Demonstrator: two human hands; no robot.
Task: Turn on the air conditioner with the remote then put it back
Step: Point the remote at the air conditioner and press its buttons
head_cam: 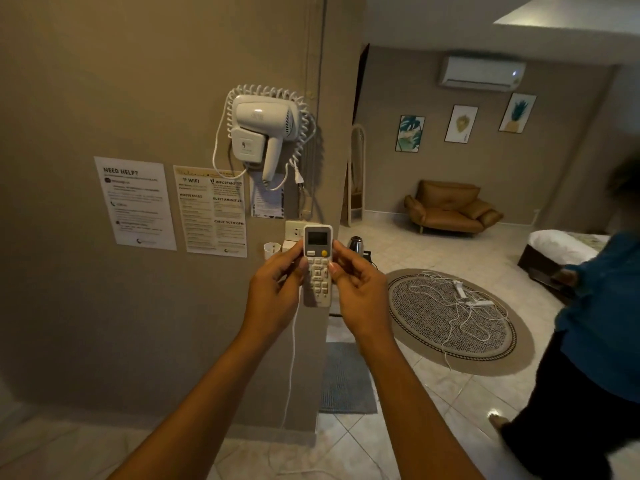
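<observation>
Your left hand (277, 289) and right hand (360, 289) hold the remote (317, 266) between them at arm's length, fingers curled along each long edge, both thumbs resting on its face just below the top buttons. The remote stands upright in front of the wall corner; it is white, with a grey screen at the top, one white and one round yellow button under it, and rows of small pale keys lower down.

Just behind it, against the wall, a white cup (272, 250) stands left of a wall socket (294, 232), and a metal kettle (356, 244) shows to the right; what either holds cannot be told. Above hangs one white hair dryer (263, 129) with a coiled cord. Left of it three printed notices (136, 202) are stuck to the wall.

Far right, the air conditioner (481, 72) is mounted high on the far wall, a small light lit at its right end. Beneath it hang three framed pictures (461, 123), and one brown armchair (448, 207) sits on the floor. Nearer, a round rug (450, 320) carries loose white cables. Another person (595, 323) in a blue top stands at the right edge
</observation>
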